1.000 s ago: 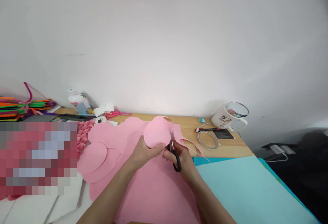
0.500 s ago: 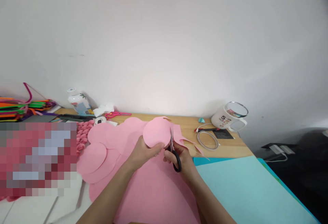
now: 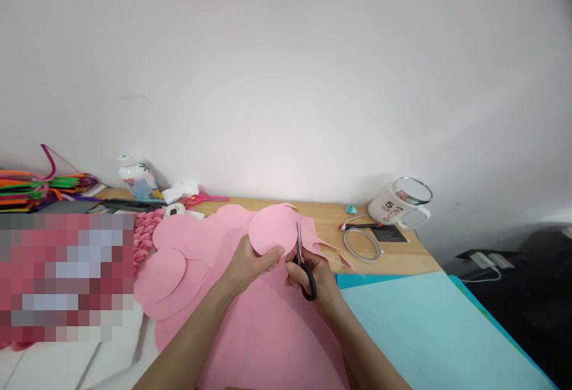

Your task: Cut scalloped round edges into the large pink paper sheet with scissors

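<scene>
My left hand is closed on a pink paper circle, thumb on top near its lower edge. In my right hand is a pair of black-handled scissors, blades upward along the circle's right edge. Curled pink paper offcuts hang just right of the blades. Beneath both hands spreads a large pink paper sheet. More pink paper circles lie overlapping to the left of my left hand.
Light blue paper lies at the right. Behind it are a coiled cable and a white mug. Toward the back left stand a white bottle, pink scissors and colourful pipe cleaners. A blurred patch covers the left.
The circle and my left thumb have shifted very slightly left. The scissors' handle has tilted a little, and the blades look closer together. Everything else stays put.
</scene>
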`<state>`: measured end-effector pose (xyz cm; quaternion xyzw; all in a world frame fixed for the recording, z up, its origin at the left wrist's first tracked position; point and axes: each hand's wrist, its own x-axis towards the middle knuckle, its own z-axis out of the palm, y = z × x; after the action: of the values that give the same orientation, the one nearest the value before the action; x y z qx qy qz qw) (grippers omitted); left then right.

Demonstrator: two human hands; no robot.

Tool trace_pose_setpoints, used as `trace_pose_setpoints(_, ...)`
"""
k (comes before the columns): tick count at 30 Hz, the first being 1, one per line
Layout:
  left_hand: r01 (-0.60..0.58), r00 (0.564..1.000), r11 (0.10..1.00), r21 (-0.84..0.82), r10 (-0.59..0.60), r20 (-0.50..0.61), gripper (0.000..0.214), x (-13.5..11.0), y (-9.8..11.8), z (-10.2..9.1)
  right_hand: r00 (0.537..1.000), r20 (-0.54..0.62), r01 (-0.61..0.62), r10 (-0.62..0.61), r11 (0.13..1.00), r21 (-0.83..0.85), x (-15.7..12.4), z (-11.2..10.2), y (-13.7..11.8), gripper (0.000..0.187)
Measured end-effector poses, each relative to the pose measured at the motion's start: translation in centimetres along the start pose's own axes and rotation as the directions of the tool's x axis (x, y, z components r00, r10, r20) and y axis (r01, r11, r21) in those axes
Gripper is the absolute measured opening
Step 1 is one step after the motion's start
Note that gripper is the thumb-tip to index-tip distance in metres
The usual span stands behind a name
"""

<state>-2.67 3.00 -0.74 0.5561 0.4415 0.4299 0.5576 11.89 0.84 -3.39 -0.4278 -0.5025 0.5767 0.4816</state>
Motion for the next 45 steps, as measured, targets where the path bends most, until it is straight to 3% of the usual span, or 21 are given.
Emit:
trace_pose_setpoints(7,-0.005,1.000,1.000,-0.029,0.005,0.001,0.030,0.1,0.2,0.2,0.999,0.001,-0.035,0.035,0.998,0.053,-0.1,0.6,-0.1,0.018)
trace_pose_setpoints(15,0.001,1.000,0.993,0.115,-0.001,0.000,0.023,-0.3,1.2,0.2,0.999,-0.031,-0.034,0.032,0.998,-0.051,0.2,-0.2,-0.1,0.022)
trace_pose_setpoints(20,0.028,1.000,0.992,0.123,-0.027,-0.006,0.022,-0.4,1.5,0.2,1.000,-0.014,0.002,-0.003,0.998,-0.068,0.2,-0.5,0.3,0.021)
trace_pose_setpoints(27,0.013,1.000,0.993,0.117,-0.013,-0.003,0.021,-0.3,1.3,0.1,0.998,-0.047,-0.039,0.035,0.995,-0.088,0.1,-0.2,0.1,0.017)
trace_pose_setpoints(45,0.034,0.999,0.998,0.061,-0.032,-0.020,0.023,-0.1,0.8,-0.1,0.996,-0.059,-0.066,0.067,0.998,0.024,0.1,0.3,-0.5,0.022)
